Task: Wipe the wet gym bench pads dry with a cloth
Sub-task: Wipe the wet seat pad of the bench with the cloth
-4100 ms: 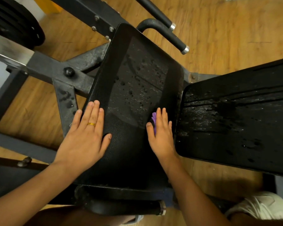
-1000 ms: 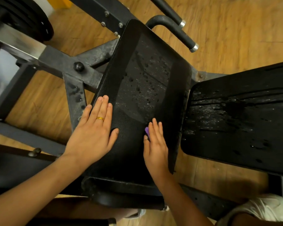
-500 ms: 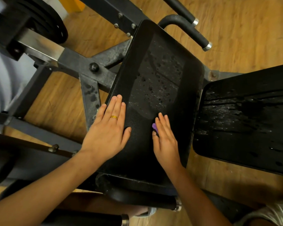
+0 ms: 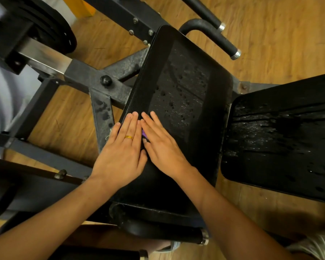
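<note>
Both hands lie flat and side by side, touching, on the near-left part of the narrow bench pad. Left hand: fingers straight and together, gold ring, pressing the pad's edge. Right hand: fingers straight, flat over the purple cloth, only a sliver showing between the hands. Droplets sit beyond the fingertips. Wider pad at right, streaked wet, untouched. Metal frame over wood floor.
</note>
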A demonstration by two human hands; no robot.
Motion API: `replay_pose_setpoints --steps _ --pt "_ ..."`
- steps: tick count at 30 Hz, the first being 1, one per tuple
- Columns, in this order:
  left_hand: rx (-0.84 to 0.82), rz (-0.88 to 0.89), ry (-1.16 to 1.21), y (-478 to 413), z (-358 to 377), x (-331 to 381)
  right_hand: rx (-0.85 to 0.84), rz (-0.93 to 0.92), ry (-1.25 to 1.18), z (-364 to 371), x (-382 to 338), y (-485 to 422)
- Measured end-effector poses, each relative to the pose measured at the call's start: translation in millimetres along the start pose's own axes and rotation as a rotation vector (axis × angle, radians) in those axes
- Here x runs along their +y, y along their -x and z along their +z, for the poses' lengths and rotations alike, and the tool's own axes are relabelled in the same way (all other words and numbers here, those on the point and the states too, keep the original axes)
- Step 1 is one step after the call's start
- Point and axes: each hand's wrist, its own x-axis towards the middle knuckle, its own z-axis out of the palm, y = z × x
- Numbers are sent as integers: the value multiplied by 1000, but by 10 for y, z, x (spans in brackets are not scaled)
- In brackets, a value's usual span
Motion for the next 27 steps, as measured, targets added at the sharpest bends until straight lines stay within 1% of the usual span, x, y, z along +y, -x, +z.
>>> replay_pose_setpoints --steps 3,7,9,13,15,23,27 --pt "-3 -3 -6 -5 -4 0 -19 -6 19 -12 64 38" --pt "-25 -1 -23 -12 2 -10 81 63 25 67 167 307" --pt "-25 -5 -27 -12 -2 -8 132 134 8 109 259 504" --pt "-17 -6 -24 -11 -12 -2 247 351 43 145 529 930" --pt "-20 -5 -18 -10 -8 -3 281 423 40 150 597 1022" --pt "-26 0 -18 -12 7 -7 350 496 35 194 554 853" --pt "-27 -1 -21 -11 1 -3 406 609 9 2 701 447"
